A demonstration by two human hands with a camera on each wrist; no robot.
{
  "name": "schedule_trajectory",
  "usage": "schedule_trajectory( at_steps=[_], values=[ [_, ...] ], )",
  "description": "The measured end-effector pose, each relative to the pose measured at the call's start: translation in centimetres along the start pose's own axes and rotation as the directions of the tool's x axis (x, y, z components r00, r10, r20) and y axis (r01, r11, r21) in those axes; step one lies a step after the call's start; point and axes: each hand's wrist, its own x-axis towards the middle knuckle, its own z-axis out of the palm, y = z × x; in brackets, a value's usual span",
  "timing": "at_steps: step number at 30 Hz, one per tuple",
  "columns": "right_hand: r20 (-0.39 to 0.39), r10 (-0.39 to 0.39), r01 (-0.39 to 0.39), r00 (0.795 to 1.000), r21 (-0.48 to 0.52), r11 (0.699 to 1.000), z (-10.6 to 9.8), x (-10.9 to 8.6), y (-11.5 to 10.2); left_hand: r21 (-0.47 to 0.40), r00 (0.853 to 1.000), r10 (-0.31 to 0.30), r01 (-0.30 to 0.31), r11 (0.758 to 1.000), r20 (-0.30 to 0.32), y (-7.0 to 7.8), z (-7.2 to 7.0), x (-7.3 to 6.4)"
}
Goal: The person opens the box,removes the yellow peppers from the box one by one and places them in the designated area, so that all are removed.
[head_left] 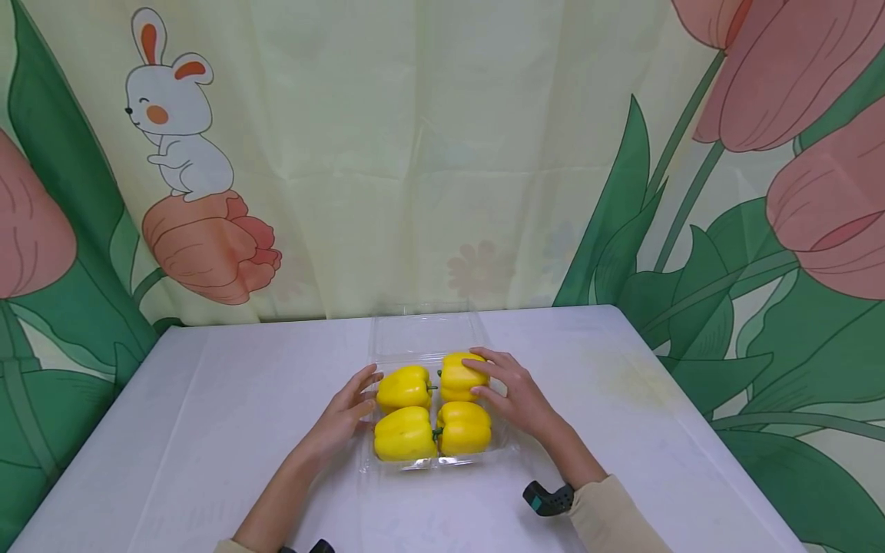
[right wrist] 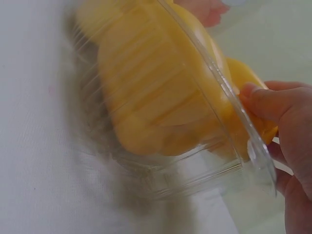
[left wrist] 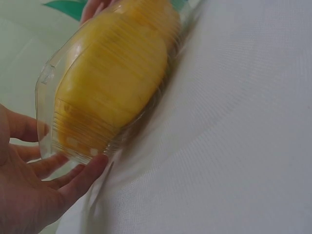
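Observation:
Several yellow bell peppers sit in two rows in an open clear plastic container (head_left: 429, 463) at the middle of the table. My right hand (head_left: 515, 388) grips the far-right bell pepper (head_left: 458, 380), which sits higher than the others; in the right wrist view the thumb and fingers are around this pepper (right wrist: 246, 80) above the rim. My left hand (head_left: 340, 418) holds the container's left side, beside the far-left bell pepper (head_left: 403, 388) and the near-left one (head_left: 404, 435). The left wrist view shows its fingertips against the clear wall. The near-right bell pepper (head_left: 465, 428) lies untouched.
The container's clear lid (head_left: 429, 334) lies folded back toward the table's far edge. A white cloth covers the table (head_left: 228, 407). Behind it hangs a curtain (head_left: 346, 153) printed with a rabbit and tulips. A dark wrist device (head_left: 549, 499) sits at the right sleeve.

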Motion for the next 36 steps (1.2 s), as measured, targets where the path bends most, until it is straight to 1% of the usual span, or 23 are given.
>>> schedule_trajectory(
  at_steps=[9, 16, 22, 28, 36],
  values=[
    [-0.032, 0.000, 0.000, 0.999, 0.018, 1.000, -0.05, -0.14, 0.05, -0.009, 1.000, -0.002, 0.002, 1.000, -0.006, 0.12, 0.06, -0.07],
    [-0.036, 0.038, -0.037, 0.999, 0.028, 0.999, -0.07, -0.31, -0.01, -0.022, 1.000, -0.004, 0.004, 1.000, -0.007, 0.09, 0.04, 0.02],
    [-0.062, 0.040, -0.039, 0.997, 0.031, 0.999, -0.11, -0.49, -0.13, -0.027, 1.000, -0.009, 0.008, 1.000, -0.010, -0.02, -0.04, 0.05],
    [-0.057, 0.070, -0.068, 0.996, 0.044, 0.997, -0.28, -0.64, -0.26, -0.030, 1.000, -0.018, 0.018, 0.999, -0.015, -0.04, -0.07, 0.00],
    [-0.075, 0.069, -0.066, 0.995, 0.050, 0.997, -0.51, -0.86, -0.25, -0.041, 1.000, -0.019, 0.019, 0.999, -0.002, 0.14, -0.14, -0.03]
  ],
)
